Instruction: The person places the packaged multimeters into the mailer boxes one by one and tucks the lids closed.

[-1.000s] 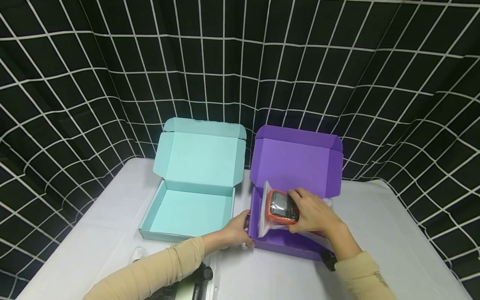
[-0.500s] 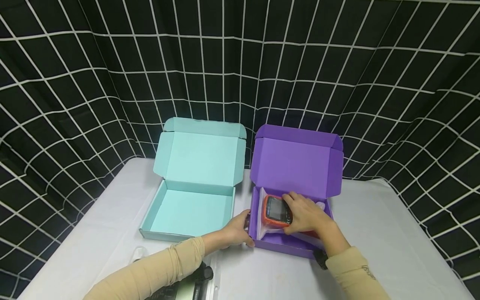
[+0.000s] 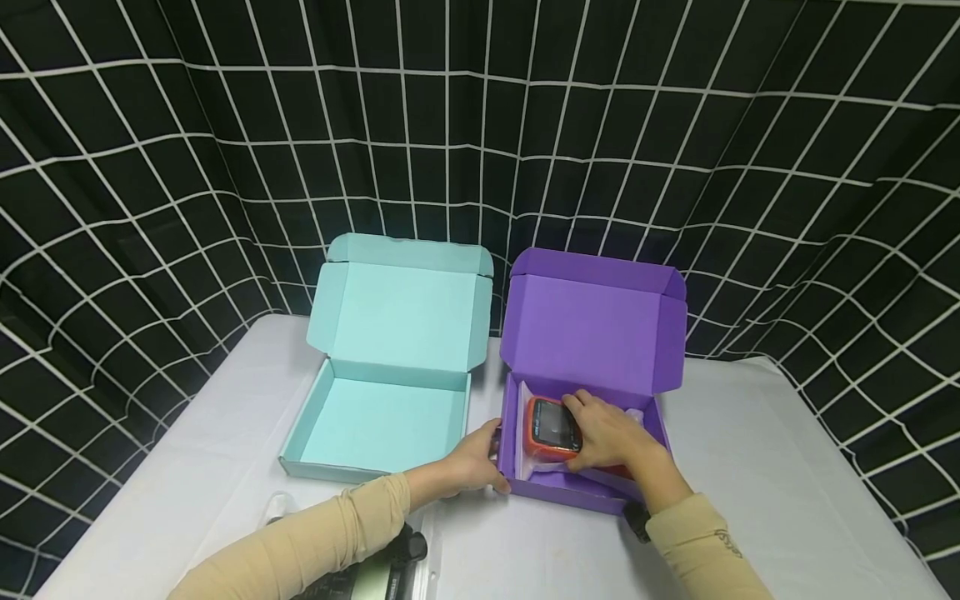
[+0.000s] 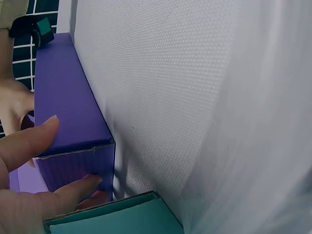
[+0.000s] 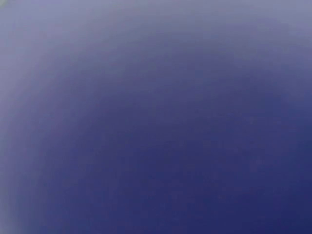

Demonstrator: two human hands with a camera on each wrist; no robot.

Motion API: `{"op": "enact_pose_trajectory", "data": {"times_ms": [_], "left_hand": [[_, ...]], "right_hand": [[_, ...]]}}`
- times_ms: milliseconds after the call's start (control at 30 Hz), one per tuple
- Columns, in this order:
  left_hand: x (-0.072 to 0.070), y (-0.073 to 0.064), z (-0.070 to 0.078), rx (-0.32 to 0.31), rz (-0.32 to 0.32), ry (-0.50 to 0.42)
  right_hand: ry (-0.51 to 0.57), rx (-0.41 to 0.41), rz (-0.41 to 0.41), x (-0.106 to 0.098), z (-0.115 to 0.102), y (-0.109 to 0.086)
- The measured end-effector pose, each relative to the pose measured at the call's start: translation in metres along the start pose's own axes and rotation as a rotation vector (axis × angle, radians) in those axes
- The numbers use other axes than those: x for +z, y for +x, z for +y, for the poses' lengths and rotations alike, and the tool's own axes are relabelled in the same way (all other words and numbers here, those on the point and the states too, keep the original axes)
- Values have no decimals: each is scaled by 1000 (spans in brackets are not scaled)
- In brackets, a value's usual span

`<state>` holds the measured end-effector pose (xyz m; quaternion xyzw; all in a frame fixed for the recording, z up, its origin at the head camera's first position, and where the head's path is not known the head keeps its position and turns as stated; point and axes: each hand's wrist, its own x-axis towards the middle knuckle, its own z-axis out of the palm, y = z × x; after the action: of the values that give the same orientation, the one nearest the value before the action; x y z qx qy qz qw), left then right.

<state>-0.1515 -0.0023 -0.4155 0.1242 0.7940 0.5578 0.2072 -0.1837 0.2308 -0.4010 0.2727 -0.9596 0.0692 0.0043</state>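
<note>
We see the right grip (image 3: 606, 435) curled round an orange device (image 3: 553, 427), seemingly bagged, inside the purple box (image 3: 583, 329); to its left, the left grip (image 3: 475, 462) clasps that box's corner

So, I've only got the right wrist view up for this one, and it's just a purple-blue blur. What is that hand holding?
Observer: The head view shows the right hand gripping an orange-red device.
Operator: Got it. And where's the other hand?
Observer: The left hand is at the near left corner of the purple box, with its thumb and fingers against it.
Operator: Is that the only box out?
Observer: No, a teal box stands open to the left of the purple one in the head view.
</note>
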Motion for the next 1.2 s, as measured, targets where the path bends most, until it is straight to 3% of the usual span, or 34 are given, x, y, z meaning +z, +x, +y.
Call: {"op": "enact_pose_trajectory", "data": {"times_ms": [500, 1000, 1200], "left_hand": [[1, -1, 3, 2, -9, 14], [-1, 2, 6, -26, 6, 103], [-3, 3, 12, -85, -1, 162]], "right_hand": [[64, 44, -28, -3, -3, 0], [4, 167, -159, -10, -11, 9], [46, 221, -206, -18, -14, 5]]}}
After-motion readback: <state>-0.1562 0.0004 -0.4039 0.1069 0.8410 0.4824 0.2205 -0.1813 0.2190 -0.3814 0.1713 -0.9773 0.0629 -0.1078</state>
